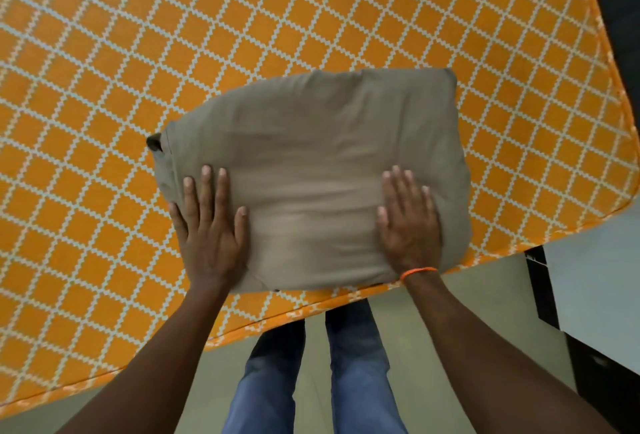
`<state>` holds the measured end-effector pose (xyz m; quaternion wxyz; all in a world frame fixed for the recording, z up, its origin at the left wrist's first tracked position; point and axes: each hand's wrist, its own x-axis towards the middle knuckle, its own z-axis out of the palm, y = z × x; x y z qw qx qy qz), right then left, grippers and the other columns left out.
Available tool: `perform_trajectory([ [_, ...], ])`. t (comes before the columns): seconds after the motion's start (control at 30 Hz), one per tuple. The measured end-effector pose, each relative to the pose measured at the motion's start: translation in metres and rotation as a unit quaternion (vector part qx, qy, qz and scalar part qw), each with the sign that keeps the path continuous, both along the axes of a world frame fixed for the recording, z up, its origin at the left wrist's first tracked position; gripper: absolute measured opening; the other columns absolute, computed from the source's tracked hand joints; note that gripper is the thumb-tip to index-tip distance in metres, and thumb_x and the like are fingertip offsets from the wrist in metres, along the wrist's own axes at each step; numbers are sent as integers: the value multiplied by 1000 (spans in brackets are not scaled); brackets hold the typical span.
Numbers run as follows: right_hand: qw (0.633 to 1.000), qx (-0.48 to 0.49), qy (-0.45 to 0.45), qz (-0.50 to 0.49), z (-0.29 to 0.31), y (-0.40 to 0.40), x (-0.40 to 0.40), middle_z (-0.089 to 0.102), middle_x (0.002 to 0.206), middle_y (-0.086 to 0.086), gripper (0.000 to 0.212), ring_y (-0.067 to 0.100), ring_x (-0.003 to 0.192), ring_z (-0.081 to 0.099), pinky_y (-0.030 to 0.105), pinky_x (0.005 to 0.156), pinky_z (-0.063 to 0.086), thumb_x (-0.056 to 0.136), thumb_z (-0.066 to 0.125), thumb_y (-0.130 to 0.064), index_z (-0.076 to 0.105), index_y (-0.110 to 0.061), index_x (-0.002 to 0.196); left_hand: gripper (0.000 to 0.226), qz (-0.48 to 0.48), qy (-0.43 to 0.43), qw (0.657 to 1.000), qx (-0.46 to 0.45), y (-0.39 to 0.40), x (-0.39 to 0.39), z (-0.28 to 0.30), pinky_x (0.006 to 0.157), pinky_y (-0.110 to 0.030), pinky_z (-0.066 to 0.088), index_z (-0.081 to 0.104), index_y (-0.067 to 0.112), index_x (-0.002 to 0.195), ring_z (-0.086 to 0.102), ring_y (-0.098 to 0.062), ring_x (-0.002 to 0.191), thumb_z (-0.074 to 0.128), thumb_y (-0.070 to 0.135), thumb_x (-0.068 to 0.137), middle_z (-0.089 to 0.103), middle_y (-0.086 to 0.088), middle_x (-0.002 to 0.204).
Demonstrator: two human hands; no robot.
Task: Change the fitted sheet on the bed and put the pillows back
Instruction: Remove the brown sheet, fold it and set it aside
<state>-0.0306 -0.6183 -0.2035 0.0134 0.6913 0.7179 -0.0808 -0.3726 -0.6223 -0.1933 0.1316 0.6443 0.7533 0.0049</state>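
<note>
The plump grey-brown fabric pillow [311, 177] lies on the bed's orange fitted sheet with a white lattice pattern [104, 87], close to the near edge and the near right corner. The sheet looks fitted already, so the pillow-return step seems in hand. Left hand [207, 233] and right hand [408, 226] press flat on the pillow's near half, fingers straight, neither grip clenched. Next likely needs sliding or patting it into place.
</note>
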Motion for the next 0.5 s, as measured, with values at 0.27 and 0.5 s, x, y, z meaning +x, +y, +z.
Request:
perform_trajectory([
  [0.27,951,-41,202,-232,9,16,53,15,173,-1,69,22,158,17,52,124,28,107,51,-42,14,-33,165,76,185,-138,973,-20,27,17,21,110,-70,37,0,46,165,-2,-33,162,47,53,106,-14,-4,175],
  [0.5,844,-102,356,-388,28,85,24,22,170,3,135,24,155,23,46,126,25,65,85,-72,6,-27,165,141,395,-247,883,-64,77,14,25,120,-62,29,1,21,167,29,-37,154,86,72,66,28,-17,167],
])
